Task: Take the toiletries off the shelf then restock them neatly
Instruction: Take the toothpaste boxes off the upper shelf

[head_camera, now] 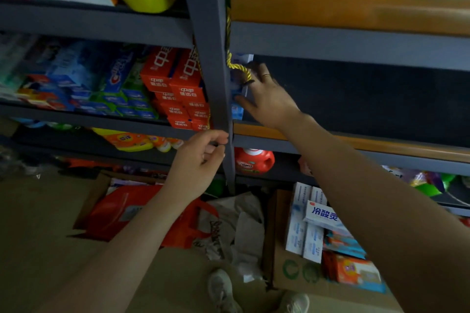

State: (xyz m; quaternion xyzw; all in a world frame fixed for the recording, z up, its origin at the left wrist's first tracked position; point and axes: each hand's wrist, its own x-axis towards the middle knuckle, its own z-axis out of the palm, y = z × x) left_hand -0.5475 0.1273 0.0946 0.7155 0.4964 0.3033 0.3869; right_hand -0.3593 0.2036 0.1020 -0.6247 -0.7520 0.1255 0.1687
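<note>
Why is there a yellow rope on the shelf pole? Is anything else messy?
The yellow rope is looped round the grey post, which looks odd among toothpaste boxes. Down on the floor, crumpled paper lies loose between a red bag and the cardboard box of toiletries. The shelf by the right hand is nearly bare.

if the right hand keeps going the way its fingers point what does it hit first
The right hand points up and left, toward the blue and white toothpaste boxes stacked against the grey shelf upright. It would likely meet those boxes first; its thumb already looks to be on them, though blur hides exact contact.
</note>
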